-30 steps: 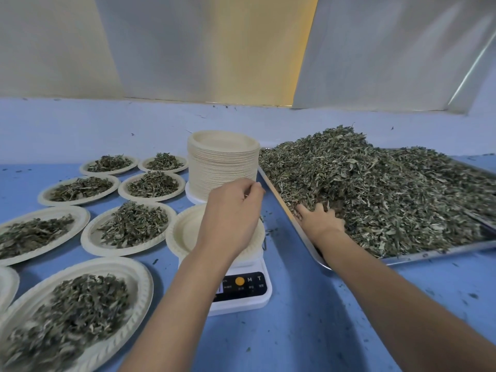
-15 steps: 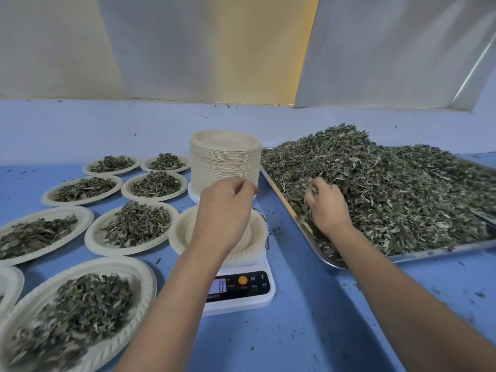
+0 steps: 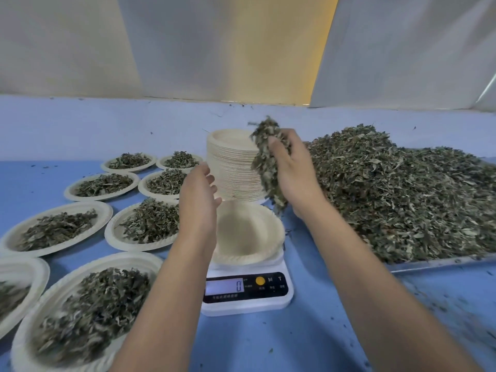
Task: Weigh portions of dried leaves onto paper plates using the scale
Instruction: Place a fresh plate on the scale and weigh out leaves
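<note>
One handful of dried leaves (image 3: pixel 268 162) sits clenched in the right hand (image 3: pixel 294 174), raised over the far right rim of the empty paper plate (image 3: pixel 249 237) on the scale (image 3: pixel 245 304), which reads zero; the left hand (image 3: pixel 200 196) hovers released beside the plate's left edge. Filling is the step in hand, and next, likely, the grip should loosen over the shallow, crimped pulp plate, trickling light, brittle, curled flakes while watching the scale.

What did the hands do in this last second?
The right hand scooped a handful of leaves from the pile on the tray and lifted it leftward, toward the empty plate. The left hand rose and opened its fingers. The plate stays empty on the scale, reading 0.
</note>
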`<state>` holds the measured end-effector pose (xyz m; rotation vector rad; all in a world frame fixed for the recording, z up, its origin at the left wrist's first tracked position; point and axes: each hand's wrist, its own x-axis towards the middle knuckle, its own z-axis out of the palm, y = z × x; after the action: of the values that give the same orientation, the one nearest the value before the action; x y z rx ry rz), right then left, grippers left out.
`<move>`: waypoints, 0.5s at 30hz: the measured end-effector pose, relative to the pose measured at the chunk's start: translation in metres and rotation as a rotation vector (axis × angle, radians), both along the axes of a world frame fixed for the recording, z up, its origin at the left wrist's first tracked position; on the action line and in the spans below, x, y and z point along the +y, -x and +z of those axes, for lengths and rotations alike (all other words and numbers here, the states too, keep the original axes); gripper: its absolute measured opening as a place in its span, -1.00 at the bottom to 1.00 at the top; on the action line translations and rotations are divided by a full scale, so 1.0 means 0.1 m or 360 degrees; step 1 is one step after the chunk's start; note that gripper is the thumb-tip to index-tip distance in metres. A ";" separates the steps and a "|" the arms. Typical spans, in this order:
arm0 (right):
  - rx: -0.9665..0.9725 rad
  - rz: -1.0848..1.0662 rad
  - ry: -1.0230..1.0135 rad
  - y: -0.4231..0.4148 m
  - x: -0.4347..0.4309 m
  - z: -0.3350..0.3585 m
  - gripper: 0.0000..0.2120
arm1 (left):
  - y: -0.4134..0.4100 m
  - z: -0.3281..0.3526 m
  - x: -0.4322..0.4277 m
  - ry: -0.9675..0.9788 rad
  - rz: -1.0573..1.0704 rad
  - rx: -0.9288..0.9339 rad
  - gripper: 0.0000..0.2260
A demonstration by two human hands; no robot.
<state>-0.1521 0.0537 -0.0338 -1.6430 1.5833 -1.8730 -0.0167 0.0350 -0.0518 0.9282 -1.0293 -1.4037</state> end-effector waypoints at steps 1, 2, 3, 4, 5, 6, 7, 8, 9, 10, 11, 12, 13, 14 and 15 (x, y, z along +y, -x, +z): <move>0.0067 0.0084 -0.0025 -0.10 -0.02 -0.07 -0.92 | -0.02 -0.01 -0.01 -0.0004 -0.0007 0.0047 -0.71; 0.0147 0.0150 -0.0043 -0.16 -0.03 -0.14 -0.94 | -0.01 -0.02 -0.02 0.0000 -0.0021 0.0082 -0.73; 0.0218 0.0218 -0.0061 -0.20 -0.03 -0.20 -0.94 | 0.00 -0.03 -0.03 0.0005 -0.0032 0.0102 -0.73; 0.0273 0.0295 -0.0081 -0.25 -0.05 -0.24 -0.93 | 0.00 -0.06 -0.05 0.0017 -0.0037 0.0108 -0.69; 0.0338 0.0353 -0.0104 -0.28 -0.07 -0.27 -0.91 | 0.00 -0.09 -0.06 0.0035 -0.0044 0.0115 -0.63; 0.0427 0.0381 -0.0130 -0.30 -0.08 -0.29 -0.87 | 0.01 -0.12 -0.08 0.0058 -0.0057 0.0121 -0.58; 0.0522 0.0395 -0.0158 -0.31 -0.10 -0.32 -0.83 | 0.02 -0.13 -0.09 0.0078 -0.0078 0.0133 -0.57; 0.0588 0.0411 -0.0190 -0.32 -0.12 -0.35 -0.80 | 0.03 -0.15 -0.09 0.0087 -0.0098 0.0146 -0.60; 0.0608 0.0428 -0.0230 -0.32 -0.12 -0.38 -0.76 | 0.04 -0.15 -0.09 0.0081 -0.0112 0.0158 -0.66; 0.0593 0.0445 -0.0275 -0.32 -0.11 -0.40 -0.73 | 0.05 -0.15 -0.09 0.0058 -0.0113 0.0159 -0.76; 0.0571 0.0455 -0.0316 -0.32 -0.10 -0.43 -0.69 | 0.06 -0.16 -0.09 0.0023 -0.0112 0.0153 -0.86; 0.0560 0.0457 -0.0340 -0.31 -0.10 -0.46 -0.65 | 0.08 -0.17 -0.08 -0.0012 -0.0117 0.0126 -0.91; 0.0564 0.0451 -0.0348 -0.30 -0.09 -0.47 -0.62 | 0.10 -0.18 -0.07 -0.0041 -0.0119 0.0089 -0.92; 0.0574 0.0447 -0.0346 -0.29 -0.09 -0.49 -0.60 | 0.12 -0.19 -0.06 -0.0061 -0.0113 0.0051 -0.92; 0.0587 0.0449 -0.0340 -0.29 -0.08 -0.49 -0.60 | 0.14 -0.21 -0.06 -0.0073 -0.0102 0.0026 -0.94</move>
<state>-0.1233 0.0456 -0.0829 -2.0672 1.5113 -1.2716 -0.0306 0.0294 -0.0725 0.9226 -1.0258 -1.4911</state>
